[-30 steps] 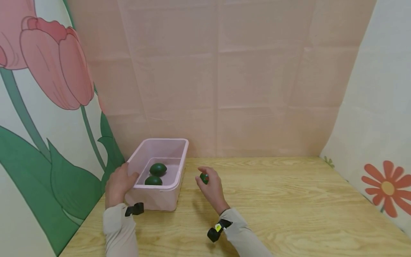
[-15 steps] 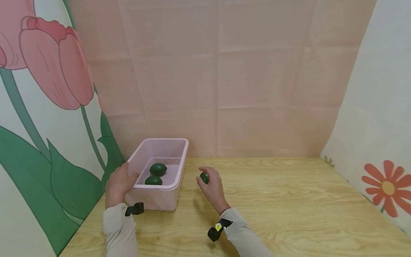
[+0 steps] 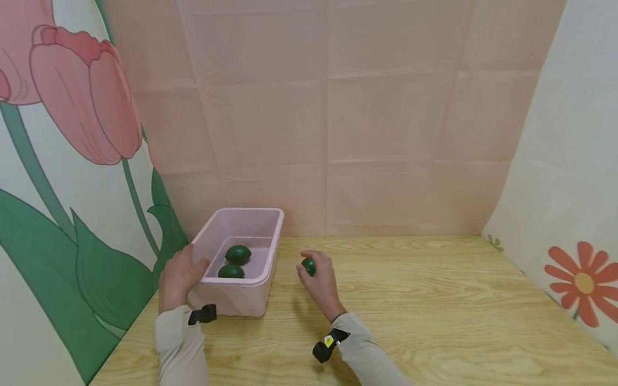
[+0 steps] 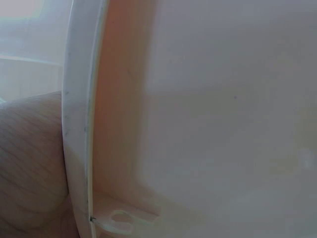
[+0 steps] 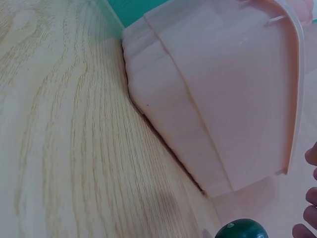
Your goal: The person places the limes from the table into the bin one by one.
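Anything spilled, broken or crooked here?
Nothing stands out: the pink bin sits upright on the table, two green objects lie inside, the right hand holds another green object, and no spill or damage shows.

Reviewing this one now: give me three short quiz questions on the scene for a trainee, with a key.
1. Count: how many green items lie inside the pink bin?
2. True or false: the left hand is holding a green item away from the bin.
3. Choose: where is the right hand?
A) Inside the bin
B) Right of the bin
C) On the bin's left rim

Key: 1. Two. 2. False; it grips the bin's rim. 3. B, with another green item between its thumb and fingers.
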### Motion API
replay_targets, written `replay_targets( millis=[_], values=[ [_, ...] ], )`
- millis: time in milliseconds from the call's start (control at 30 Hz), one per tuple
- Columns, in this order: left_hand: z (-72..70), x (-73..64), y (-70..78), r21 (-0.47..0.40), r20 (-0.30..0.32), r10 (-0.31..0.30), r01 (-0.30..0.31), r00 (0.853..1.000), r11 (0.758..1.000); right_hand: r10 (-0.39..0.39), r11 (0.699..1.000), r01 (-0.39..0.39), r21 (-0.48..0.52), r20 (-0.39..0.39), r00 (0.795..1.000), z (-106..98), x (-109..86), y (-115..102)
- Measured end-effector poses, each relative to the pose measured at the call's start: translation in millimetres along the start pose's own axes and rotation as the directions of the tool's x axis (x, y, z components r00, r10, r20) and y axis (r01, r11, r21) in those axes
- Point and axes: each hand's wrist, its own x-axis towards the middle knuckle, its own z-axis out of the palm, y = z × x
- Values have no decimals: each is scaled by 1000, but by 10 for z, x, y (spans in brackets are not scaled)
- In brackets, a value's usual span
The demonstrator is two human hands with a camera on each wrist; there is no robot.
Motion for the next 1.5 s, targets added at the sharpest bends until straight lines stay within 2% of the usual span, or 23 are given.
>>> replay_targets(
  millis=[567, 1200, 1500],
  values=[
    [18, 5, -21, -11, -10, -6, 6, 1000, 1000, -8, 1000, 8, -10, 1, 1000, 1, -7, 24],
    [9, -11, 18, -26, 14, -27, 27, 1000, 999, 63, 997, -63, -35, 8, 998, -31, 7, 91],
    [-1, -5, 30, -32, 5, -20, 20, 1000, 999, 69, 996, -69, -55, 2, 998, -17, 26, 141]
  ],
)
